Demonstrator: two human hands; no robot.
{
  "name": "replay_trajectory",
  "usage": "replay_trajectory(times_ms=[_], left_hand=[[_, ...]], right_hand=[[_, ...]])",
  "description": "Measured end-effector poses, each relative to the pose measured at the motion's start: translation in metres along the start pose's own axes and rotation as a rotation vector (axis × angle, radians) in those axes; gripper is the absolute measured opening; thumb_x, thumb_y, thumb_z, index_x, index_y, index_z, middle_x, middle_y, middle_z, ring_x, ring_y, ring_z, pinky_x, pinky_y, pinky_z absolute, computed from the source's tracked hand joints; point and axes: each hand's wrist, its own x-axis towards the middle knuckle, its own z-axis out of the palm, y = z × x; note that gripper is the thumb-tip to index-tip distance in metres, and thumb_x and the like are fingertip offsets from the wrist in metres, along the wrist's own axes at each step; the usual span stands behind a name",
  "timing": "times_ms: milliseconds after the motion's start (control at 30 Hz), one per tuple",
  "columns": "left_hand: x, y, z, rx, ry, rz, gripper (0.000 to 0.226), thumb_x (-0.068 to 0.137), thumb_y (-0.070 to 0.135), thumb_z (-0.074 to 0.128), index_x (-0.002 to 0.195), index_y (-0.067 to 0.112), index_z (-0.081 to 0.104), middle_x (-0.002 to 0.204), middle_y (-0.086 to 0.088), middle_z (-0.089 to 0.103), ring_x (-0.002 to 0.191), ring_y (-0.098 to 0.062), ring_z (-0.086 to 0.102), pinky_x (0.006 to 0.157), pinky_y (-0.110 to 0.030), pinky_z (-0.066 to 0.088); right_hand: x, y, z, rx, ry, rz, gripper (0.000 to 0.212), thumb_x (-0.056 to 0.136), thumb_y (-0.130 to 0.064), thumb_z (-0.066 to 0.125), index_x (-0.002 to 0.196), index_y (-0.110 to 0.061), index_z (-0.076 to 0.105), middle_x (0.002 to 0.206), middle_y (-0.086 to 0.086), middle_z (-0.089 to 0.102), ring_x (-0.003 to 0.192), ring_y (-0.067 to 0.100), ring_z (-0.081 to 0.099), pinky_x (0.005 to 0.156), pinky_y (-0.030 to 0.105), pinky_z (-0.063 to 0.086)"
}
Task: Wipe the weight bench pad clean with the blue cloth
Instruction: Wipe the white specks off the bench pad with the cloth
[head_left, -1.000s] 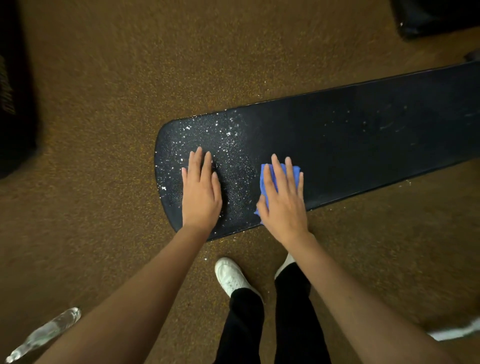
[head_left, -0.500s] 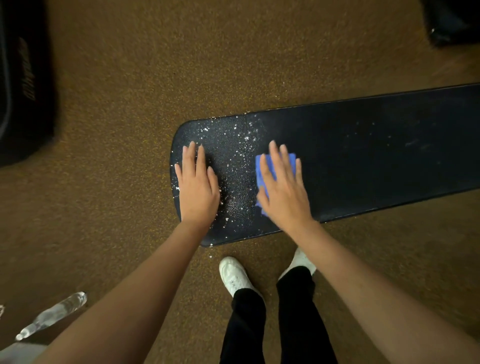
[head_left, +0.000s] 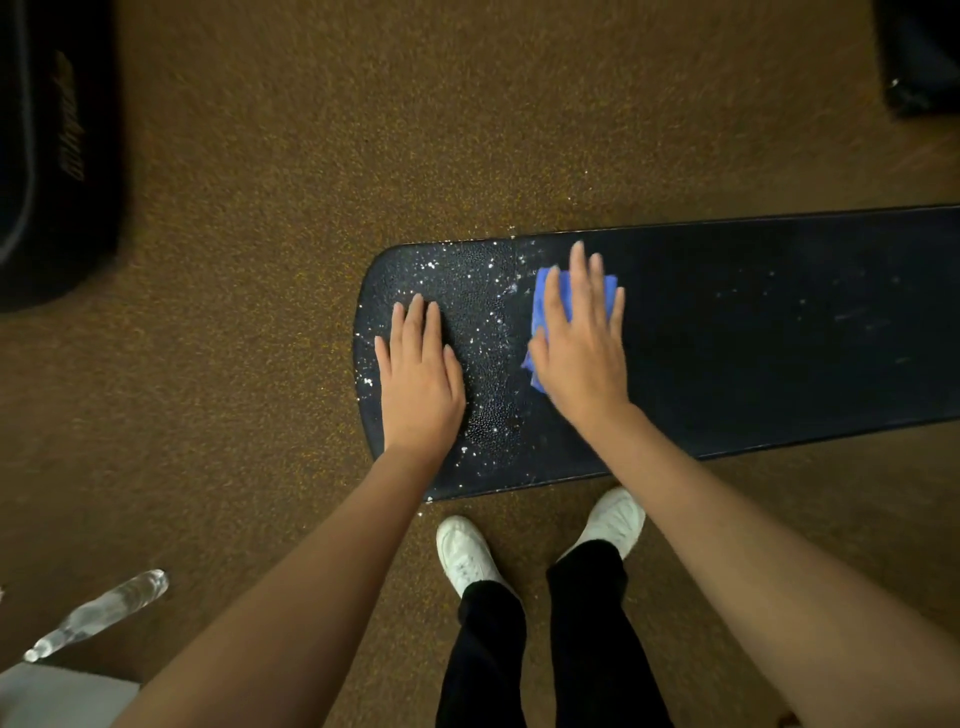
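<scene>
A long black weight bench pad (head_left: 753, 332) runs from the centre to the right edge. Its rounded left end is speckled with white droplets. My left hand (head_left: 418, 379) lies flat on that wet end, fingers together, holding nothing. My right hand (head_left: 582, 343) presses flat on a folded blue cloth (head_left: 545, 296) on the pad, just right of the droplets. The cloth shows above and to the left of my fingers; most of it is hidden under my palm.
Brown speckled carpet surrounds the bench. A clear plastic bottle (head_left: 98, 613) lies at the lower left. A black padded object (head_left: 52, 156) sits at the far left, another dark object (head_left: 919, 52) at the top right. My white shoes (head_left: 467, 556) stand at the pad's near edge.
My right hand has slid the blue cloth away from me across the pad. The left hand has stayed pressed on the wet end. The view has shifted left, so the pad sits further right.
</scene>
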Motion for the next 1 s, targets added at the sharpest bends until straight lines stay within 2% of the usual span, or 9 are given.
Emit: replay_trajectory(times_ms=[133,300,467,667,833,1000], left_hand=[[-0.001,0.001,0.004,0.021,-0.017,-0.032,0.056,0.094,0.030,0.014,0.144,0.009,0.026,0.153,-0.008,0.020,0.143,-0.024,0.008,0.114,-0.047,0.005],[0.002,0.003,0.001,0.034,-0.008,-0.044,0.063,0.090,0.036,0.007,0.143,0.009,0.027,0.153,-0.009,0.022,0.143,-0.025,0.009,0.113,-0.049,0.006],[0.008,0.009,0.003,0.031,-0.015,-0.044,0.062,0.090,0.036,0.007,0.143,0.010,0.027,0.153,-0.007,0.021,0.143,-0.023,0.008,0.114,-0.049,0.003],[0.017,0.015,0.004,0.018,0.004,-0.059,0.063,0.089,0.035,0.008,0.143,0.009,0.028,0.153,-0.008,0.022,0.143,-0.024,0.009,0.113,-0.050,0.004],[0.020,0.018,0.006,0.008,0.017,-0.060,0.062,0.090,0.035,0.008,0.143,0.008,0.028,0.152,-0.008,0.023,0.143,-0.024,0.010,0.113,-0.048,0.003],[0.021,0.022,0.007,0.025,0.015,-0.060,0.062,0.090,0.034,0.008,0.142,0.008,0.029,0.152,-0.008,0.025,0.143,-0.024,0.010,0.112,-0.052,0.002]], right_hand=[[0.028,-0.012,-0.002,0.016,-0.023,0.088,0.062,0.092,-0.021,0.047,0.145,-0.002,0.023,0.156,0.019,0.004,0.144,0.036,0.001,0.113,0.055,0.005],[0.011,-0.004,-0.004,0.016,-0.071,-0.108,0.065,0.088,-0.018,0.054,0.144,0.000,0.026,0.155,0.022,0.010,0.142,0.039,0.009,0.111,0.058,0.012],[0.034,0.011,-0.010,-0.018,-0.043,0.071,0.061,0.092,-0.020,0.047,0.145,-0.002,0.024,0.156,0.020,0.004,0.143,0.036,0.004,0.113,0.055,0.007],[0.075,-0.021,-0.008,-0.022,-0.101,0.013,0.061,0.095,-0.029,0.041,0.147,-0.005,0.018,0.157,0.014,0.001,0.144,0.034,0.000,0.113,0.054,0.001],[0.073,0.003,-0.012,-0.037,-0.099,-0.166,0.058,0.093,-0.025,0.043,0.144,-0.003,0.026,0.152,0.011,0.026,0.143,0.033,0.011,0.114,0.052,0.008],[0.066,0.036,-0.018,-0.001,-0.010,0.072,0.050,0.093,-0.019,0.041,0.139,-0.001,0.034,0.143,0.013,0.037,0.142,0.033,0.016,0.114,0.053,0.007]])
